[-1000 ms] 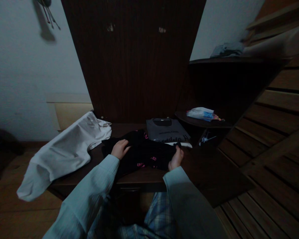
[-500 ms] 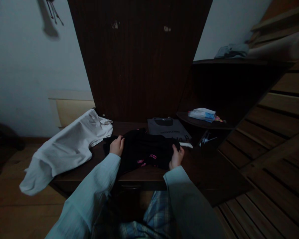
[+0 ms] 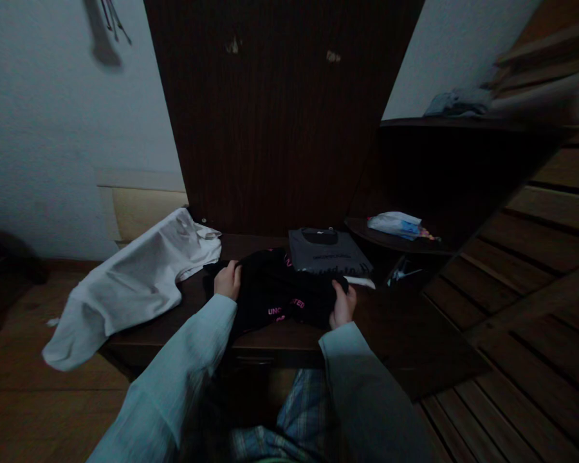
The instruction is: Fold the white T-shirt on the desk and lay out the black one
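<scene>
A black garment with pink lettering point(image 3: 265, 289) is bunched on the dark wooden desk point(image 3: 390, 321). My left hand point(image 3: 228, 280) is closed on its left side, and my right hand point(image 3: 343, 303) pinches its right edge. Between my hands the cloth sags in folds, so its full shape is hidden. Just behind it lies a folded grey T-shirt point(image 3: 323, 247) with dark print, its lower part covered by the black cloth. To the left, a white garment point(image 3: 139, 283) is draped over the desk's corner and hangs down.
On the small corner shelf point(image 3: 390, 242) at the right lies a blue and white packet point(image 3: 395, 224). A white strip point(image 3: 361, 281) sits beside my right hand. A tall dark panel point(image 3: 280, 128) rises behind the desk. Wooden slats point(image 3: 535, 257) stand at the far right.
My camera view has shifted slightly. Both hands keep their grip on the black garment, whose folds have moved a little, with more pink print showing near its top.
</scene>
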{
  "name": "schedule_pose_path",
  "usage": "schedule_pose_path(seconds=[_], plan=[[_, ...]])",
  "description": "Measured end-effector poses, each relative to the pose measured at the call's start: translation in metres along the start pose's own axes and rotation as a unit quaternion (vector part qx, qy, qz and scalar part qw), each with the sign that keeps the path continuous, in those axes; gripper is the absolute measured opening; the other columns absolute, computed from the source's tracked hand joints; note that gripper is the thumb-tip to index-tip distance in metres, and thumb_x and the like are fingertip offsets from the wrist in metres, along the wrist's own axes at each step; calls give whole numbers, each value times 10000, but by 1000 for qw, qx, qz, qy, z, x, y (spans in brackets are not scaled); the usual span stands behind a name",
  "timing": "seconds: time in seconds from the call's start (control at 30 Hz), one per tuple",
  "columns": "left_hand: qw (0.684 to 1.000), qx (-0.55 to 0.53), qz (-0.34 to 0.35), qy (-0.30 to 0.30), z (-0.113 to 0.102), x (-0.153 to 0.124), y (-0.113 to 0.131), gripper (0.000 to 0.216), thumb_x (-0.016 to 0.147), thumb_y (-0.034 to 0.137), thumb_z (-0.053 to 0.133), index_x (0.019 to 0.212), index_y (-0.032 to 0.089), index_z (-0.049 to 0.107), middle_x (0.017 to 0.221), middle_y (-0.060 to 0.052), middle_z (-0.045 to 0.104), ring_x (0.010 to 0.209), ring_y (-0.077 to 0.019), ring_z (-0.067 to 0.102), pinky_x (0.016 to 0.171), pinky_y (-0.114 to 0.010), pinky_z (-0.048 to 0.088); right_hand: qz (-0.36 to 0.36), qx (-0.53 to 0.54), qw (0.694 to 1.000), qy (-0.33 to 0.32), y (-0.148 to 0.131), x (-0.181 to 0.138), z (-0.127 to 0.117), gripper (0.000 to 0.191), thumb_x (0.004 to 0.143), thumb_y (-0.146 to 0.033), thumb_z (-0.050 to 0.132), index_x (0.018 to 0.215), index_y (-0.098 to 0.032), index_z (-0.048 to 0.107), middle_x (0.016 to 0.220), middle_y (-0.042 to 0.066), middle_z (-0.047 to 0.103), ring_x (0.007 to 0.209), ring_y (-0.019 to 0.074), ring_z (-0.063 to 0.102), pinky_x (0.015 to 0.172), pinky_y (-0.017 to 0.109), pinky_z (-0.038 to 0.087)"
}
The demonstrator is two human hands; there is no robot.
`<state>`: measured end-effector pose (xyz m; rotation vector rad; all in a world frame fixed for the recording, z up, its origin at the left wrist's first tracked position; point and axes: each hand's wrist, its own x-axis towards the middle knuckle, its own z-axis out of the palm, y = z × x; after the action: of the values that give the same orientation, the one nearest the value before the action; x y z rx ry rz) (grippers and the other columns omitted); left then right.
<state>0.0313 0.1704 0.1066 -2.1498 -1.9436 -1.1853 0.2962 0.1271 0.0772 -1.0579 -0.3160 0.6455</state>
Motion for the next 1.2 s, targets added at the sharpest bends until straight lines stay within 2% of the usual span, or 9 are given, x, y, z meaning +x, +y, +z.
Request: schedule_pose_path(seconds=[0.23, 0.47, 0.57, 0.63, 0.7, 0.8, 0.87, 1.0, 1.2], plan=[[990, -63, -26, 119, 4, 2, -9, 227, 814, 237, 320, 827, 171, 537, 697, -70, 626, 662, -191, 606, 598, -254, 417, -32, -37, 999, -11, 5, 0, 2, 461, 481, -353, 700, 848, -180, 483, 831, -8, 598, 767, 130, 590, 755, 281, 485], [987, -79, -32, 136, 3, 1, -8, 213, 801, 235, 328, 810, 177, 532, 692, -67, 624, 660, -187, 604, 602, -252, 418, -85, -92, 990, -71, 15, 6, 1, 618, 546, -378, 658, 1074, -176, 410, 1069, 82, 549, 960, 180, 556, 880, 348, 435], [986, -82, -35, 140, 1, 0, -8, 216, 795, 236, 318, 802, 177, 526, 686, -67, 618, 660, -185, 602, 615, -256, 426, -132, -176, 972, -80, 11, 4, -2, 653, 618, -351, 601, 1191, -166, 348, 1106, 114, 515, 997, 198, 534, 903, 384, 410], [986, -84, -31, 139, 1, -1, -8, 222, 791, 243, 309, 800, 174, 521, 690, -74, 616, 672, -189, 604, 624, -261, 431, -208, -264, 938, -83, 6, -2, -2, 610, 653, -296, 564, 1213, -157, 365, 1160, 142, 474, 1078, 222, 478, 946, 413, 358], [987, -83, -28, 137, 1, -1, -8, 224, 789, 253, 306, 798, 177, 517, 693, -74, 614, 677, -189, 606, 627, -261, 434, -302, -356, 877, -119, 1, -10, -2, 463, 689, -210, 503, 1149, -173, 463, 1208, 139, 453, 1172, 239, 390, 995, 446, 277], [986, -78, -29, 144, 1, -1, -10, 226, 788, 262, 302, 790, 183, 514, 689, -68, 612, 661, -186, 601, 619, -262, 435, -388, -447, 770, -238, -2, -21, 2, 387, 702, -68, 371, 1000, -209, 573, 1162, 78, 529, 1203, 214, 364, 1023, 464, 200], [985, -77, -28, 153, 1, 0, -11, 231, 792, 265, 297, 785, 185, 514, 688, -67, 611, 656, -185, 598, 614, -264, 434, -389, -475, 728, -305, -2, -25, 4, 449, 679, -22, 327, 1006, -205, 577, 1088, 61, 582, 1115, 186, 455, 995, 414, 267], [984, -75, -20, 158, 2, 0, -10, 233, 794, 269, 300, 777, 185, 517, 659, -62, 597, 639, -184, 592, 606, -264, 431, -332, -533, 707, -326, -3, -26, 5, 435, 670, -41, 345, 1001, -187, 586, 921, 59, 627, 896, 179, 550, 862, 330, 387], [992, -62, 42, 98, -8, -8, -7, 275, 798, 314, 304, 732, 178, 533, 617, -60, 579, 633, -187, 589, 608, -265, 430, -302, -576, 688, -324, -14, -28, 5, 389, 678, -34, 329, 878, -184, 627, 893, 62, 632, 903, 183, 541, 840, 318, 381]])
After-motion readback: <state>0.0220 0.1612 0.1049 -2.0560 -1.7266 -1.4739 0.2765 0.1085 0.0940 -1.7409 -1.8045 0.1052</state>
